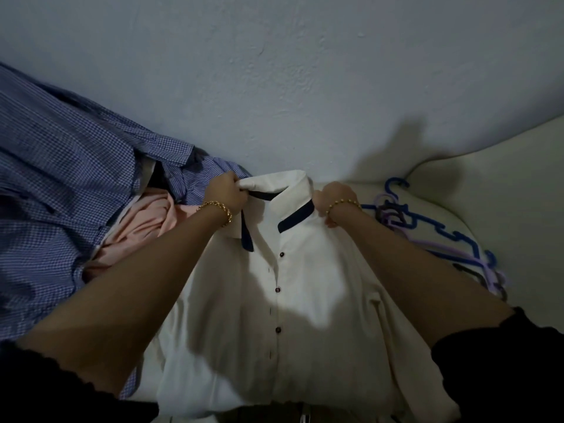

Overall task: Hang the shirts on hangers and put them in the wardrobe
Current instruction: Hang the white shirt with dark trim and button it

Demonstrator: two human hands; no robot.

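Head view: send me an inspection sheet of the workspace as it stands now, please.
Surface: cream padded surface, with shirts and hangers lying on it.
Job's things: white shirt spread front up, collar open, no hanger seen in it; plastic hangers, blue, lilac and dark, piled to its right; blue checked shirt and pink garment heaped on the left.
Clutter: nothing seen.
Hands: left hand and right hand each grip the white shirt at one side of its collar.
Cables: nothing seen.
Surroundings: bare pale wall behind; wardrobe not in view.
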